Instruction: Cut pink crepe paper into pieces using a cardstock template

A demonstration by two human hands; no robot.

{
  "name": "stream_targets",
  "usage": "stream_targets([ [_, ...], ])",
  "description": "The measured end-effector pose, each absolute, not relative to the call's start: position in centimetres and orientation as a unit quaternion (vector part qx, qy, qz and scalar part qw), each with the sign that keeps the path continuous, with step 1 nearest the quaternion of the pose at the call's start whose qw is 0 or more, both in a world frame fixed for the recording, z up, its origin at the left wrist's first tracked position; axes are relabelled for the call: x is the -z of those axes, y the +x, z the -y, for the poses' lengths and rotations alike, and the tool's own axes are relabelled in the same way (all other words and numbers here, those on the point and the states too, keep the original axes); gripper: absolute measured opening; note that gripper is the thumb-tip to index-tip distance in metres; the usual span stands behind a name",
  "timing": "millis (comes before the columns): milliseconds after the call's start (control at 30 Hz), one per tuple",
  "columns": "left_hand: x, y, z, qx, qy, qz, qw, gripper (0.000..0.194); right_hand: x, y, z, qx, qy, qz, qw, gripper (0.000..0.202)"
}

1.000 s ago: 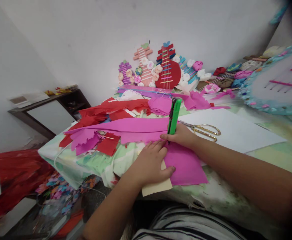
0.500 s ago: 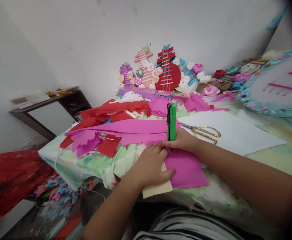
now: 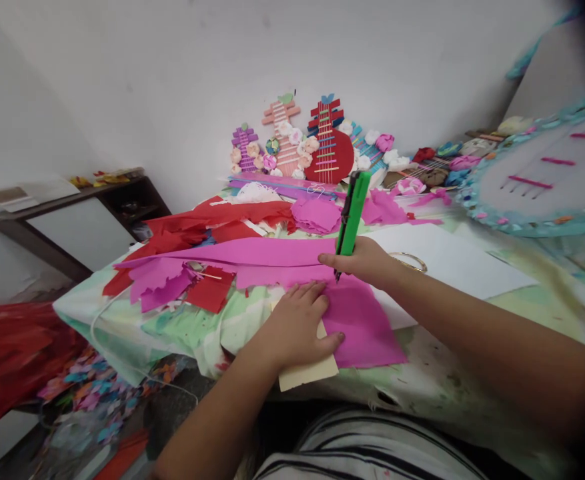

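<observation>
My right hand (image 3: 367, 260) is closed around a thick green-and-black pen (image 3: 353, 213), held almost upright. Its dark tip points down at the pink crepe paper (image 3: 359, 327) by the table's front edge; whether it touches the paper I cannot tell. Flat on the table, my left hand (image 3: 299, 327) presses a cream piece of card (image 3: 309, 373) down over the paper's left side, with its fingers stretched out and thumb spread. Behind my right forearm, gold-handled scissors (image 3: 412, 261) lie on white sheets (image 3: 452, 257), mostly hidden.
Pink and red paper scraps (image 3: 212, 290) lie left of my hands. Several flower-trimmed paper instruments (image 3: 329, 157) lean on the back wall. A round blue-edged piece (image 3: 537, 180) stands at right. Coloured bits (image 3: 97, 393) cover the floor at left, near a low cabinet (image 3: 72, 227).
The pen has risen off its lower position and leans to the right, so its tip now shows. My left hand stays pressed on the card. The whole view has shifted slightly.
</observation>
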State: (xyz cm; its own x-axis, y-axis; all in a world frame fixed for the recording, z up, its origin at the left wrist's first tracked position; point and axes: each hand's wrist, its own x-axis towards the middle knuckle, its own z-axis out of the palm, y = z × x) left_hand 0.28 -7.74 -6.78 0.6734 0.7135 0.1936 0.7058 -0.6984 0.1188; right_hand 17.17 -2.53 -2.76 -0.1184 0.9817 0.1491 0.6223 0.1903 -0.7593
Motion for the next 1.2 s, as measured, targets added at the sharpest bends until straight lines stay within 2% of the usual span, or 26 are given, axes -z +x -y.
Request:
stream_targets([
  [167, 6.6, 0.3, 7.7, -0.116, 0.915, -0.385, 0.019, 0.053, 3.0, 17.0, 4.0, -0.336, -0.576, 0.690, 0.280, 0.038],
  [367, 6.6, 0.3, 7.8, -0.119, 0.916, -0.382, 0.027, 0.052, 5.4, 17.4, 3.9, -0.309, -0.588, 0.687, 0.295, 0.038],
  [733, 6.3, 0.4, 7.9, -0.112, 0.915, -0.386, 0.031, 0.051, 5.7, 17.2, 3.9, -0.269, -0.577, 0.721, 0.272, 0.029],
  [1200, 6.4, 0.4, 7.9, -0.094, 0.915, -0.391, 0.027, 0.052, 5.3, 17.5, 3.8, -0.310, -0.584, 0.696, 0.280, 0.030],
])
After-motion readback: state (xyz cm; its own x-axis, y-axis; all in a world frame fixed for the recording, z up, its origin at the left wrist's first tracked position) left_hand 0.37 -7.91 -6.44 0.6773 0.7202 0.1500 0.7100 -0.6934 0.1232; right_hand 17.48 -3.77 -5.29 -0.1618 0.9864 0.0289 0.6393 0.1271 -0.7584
